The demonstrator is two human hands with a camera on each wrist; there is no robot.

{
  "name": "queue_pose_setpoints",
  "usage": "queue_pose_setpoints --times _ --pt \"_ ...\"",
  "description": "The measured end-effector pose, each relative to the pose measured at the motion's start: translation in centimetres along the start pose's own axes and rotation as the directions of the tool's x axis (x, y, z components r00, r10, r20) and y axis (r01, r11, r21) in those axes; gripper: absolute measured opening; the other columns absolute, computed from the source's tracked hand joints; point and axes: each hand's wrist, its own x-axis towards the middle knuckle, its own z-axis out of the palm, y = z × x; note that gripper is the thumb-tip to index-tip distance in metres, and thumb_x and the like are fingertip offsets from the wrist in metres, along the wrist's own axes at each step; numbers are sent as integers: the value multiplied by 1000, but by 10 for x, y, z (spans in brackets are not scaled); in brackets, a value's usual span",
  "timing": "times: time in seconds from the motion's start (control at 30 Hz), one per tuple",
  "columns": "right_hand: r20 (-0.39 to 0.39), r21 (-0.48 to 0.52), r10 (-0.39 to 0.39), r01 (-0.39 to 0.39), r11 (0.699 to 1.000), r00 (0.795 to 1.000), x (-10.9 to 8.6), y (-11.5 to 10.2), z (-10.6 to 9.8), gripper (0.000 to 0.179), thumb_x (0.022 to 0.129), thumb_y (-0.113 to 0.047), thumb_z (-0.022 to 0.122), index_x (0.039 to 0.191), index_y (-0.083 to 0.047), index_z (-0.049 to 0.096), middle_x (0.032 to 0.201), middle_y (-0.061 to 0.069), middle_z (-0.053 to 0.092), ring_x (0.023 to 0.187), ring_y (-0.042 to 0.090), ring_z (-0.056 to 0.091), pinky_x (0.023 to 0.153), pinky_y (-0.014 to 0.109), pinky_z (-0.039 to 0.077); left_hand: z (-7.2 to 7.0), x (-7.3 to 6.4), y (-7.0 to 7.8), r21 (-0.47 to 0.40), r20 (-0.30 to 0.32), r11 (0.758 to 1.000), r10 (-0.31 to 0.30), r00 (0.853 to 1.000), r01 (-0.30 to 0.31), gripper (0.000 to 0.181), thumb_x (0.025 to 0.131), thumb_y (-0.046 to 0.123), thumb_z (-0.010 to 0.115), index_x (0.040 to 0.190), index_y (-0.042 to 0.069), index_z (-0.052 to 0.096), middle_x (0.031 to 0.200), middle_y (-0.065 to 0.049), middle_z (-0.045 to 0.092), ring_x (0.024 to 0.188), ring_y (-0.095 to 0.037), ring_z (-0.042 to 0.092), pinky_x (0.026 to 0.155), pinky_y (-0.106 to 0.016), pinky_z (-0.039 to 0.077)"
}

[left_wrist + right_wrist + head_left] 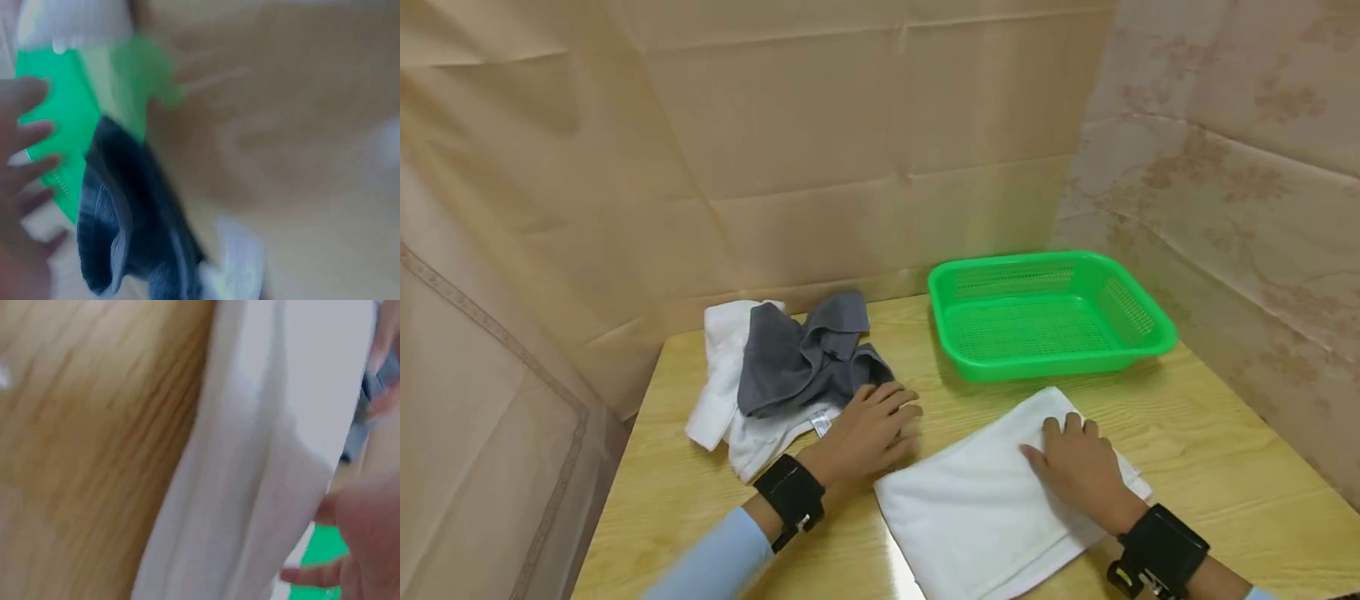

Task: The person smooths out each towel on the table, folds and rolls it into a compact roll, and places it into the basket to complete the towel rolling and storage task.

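A folded white towel (970, 525) lies on the table at front right. On its upper right part rests my right hand (1081, 471), fingers slightly bent and spread; the right wrist view shows the towel's layered edge (244, 487) beside that hand. My left hand (868, 429) is between this towel and a rumpled pile on the left, its fingers loose and holding nothing. The nearest thing to it is a crumpled dark grey towel (790, 358), whose edge its fingertips overlap in the head view. Beneath the grey towel, white cloth (722, 367) sticks out, with a small label (822, 423).
A green plastic basket (1045, 367) with mesh sides stands at the back right, with nothing visible inside. The wooden table (647, 500) ends at beige draped cloth (850, 125) behind. Patterned fabric (1247, 208) hangs along the right side, pale fabric (482, 433) along the left.
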Motion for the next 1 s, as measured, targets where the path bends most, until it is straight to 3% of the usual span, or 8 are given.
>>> queue_pose_setpoints --times 0.13,0.27,0.37,0.47,0.63,0.8,0.9,1.0 --pt "162 124 -102 82 989 982 3 -38 3 55 97 -42 71 124 4 61 112 31 56 98 48 55 75 57 52 -8 -10 -13 227 116 969 -124 985 96 38 101 51 61 119 19 71 118 -6 66 115 -28 57 99 -51 43" --pt "212 292 -274 207 934 938 16 -59 7 59 100 -41 66 142 0 54 143 35 46 128 54 45 102 62 43 -17 -28 -19 267 159 932 -295 942 247 38 103 48 60 106 13 75 107 -10 67 104 -32 59 94 -55 46" --pt "233 372 -396 295 880 888 37 -67 12 60 103 -42 61 147 -3 51 153 31 40 141 51 36 110 62 37 -17 -36 -20 271 116 921 -320 940 280 35 102 41 65 95 8 76 97 -12 67 98 -34 58 88 -54 48" --pt "242 396 -496 381 835 834 65 -69 23 60 105 -43 57 150 -5 48 158 27 38 146 48 32 115 61 30 -13 -39 -14 276 50 924 -288 956 263 26 99 32 70 94 7 74 95 -13 63 96 -33 55 83 -50 48" --pt "269 424 -551 416 804 790 109 -67 43 57 107 -39 55 151 -5 47 159 25 36 148 48 28 117 64 22 -4 -37 18 84 41 990 -116 992 113 23 101 37 66 110 16 69 114 -7 57 112 -27 50 90 -44 45" --pt "282 420 -543 407 811 791 134 -70 47 57 105 -37 59 150 -4 47 160 27 34 147 53 25 114 69 24 -1 -29 52 -46 139 992 122 983 -116 43 101 62 52 112 22 63 109 5 54 101 -12 51 86 -31 45" --pt "195 318 -543 472 823 817 128 -76 40 54 101 -33 68 143 -2 53 152 29 44 139 53 39 110 65 34 -3 -28 62 13 129 987 159 979 -162 44 97 64 57 113 23 63 105 6 53 93 -11 50 78 -27 43" --pt "92 261 -546 509 820 833 100 -79 21 42 94 -24 77 128 -5 61 129 21 59 117 40 59 97 51 51 -6 -34 66 61 133 983 162 978 -171 45 96 64 59 119 26 65 118 4 58 101 -13 53 80 -30 44"
